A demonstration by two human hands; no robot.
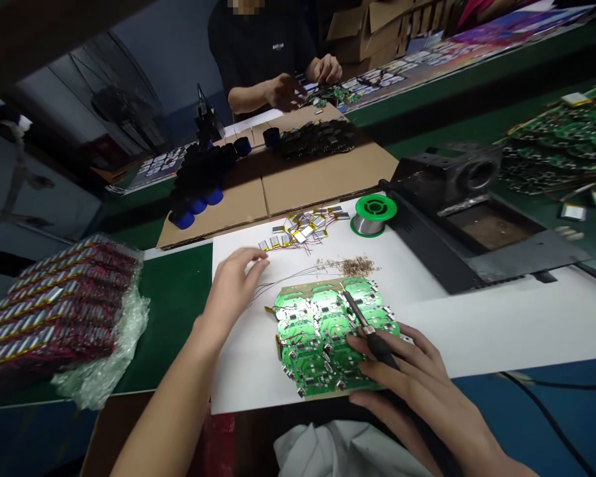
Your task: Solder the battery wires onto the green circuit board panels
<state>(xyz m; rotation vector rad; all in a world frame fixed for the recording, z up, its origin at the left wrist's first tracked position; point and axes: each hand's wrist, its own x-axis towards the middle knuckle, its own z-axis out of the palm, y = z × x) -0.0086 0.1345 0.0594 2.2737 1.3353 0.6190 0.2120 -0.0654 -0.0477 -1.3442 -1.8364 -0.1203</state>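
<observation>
My right hand [412, 381] is wrapped around the handle of a soldering iron [358, 311]. The iron's tip lies over the upper part of a green circuit board panel [322, 338], and my fingers rest along the panel's right side. My left hand [233, 281] hovers left of the panel, thumb and index finger curved with a gap between them and nothing visible in it. Just beyond its fingertips lie small silver battery pouches [305, 232] with thin leads. Thin grey wires [293, 273] run from beneath that hand toward a heap of tiny brown bits [360, 266].
A green spool of solder wire [372, 215] stands beside a black metal housing [457, 218]. Stacked battery packs [54, 298] in bubble wrap sit left, more circuit boards [566, 139] right. Across the table, a co-worker's hands [285, 91] handle small parts behind cardboard [302, 189].
</observation>
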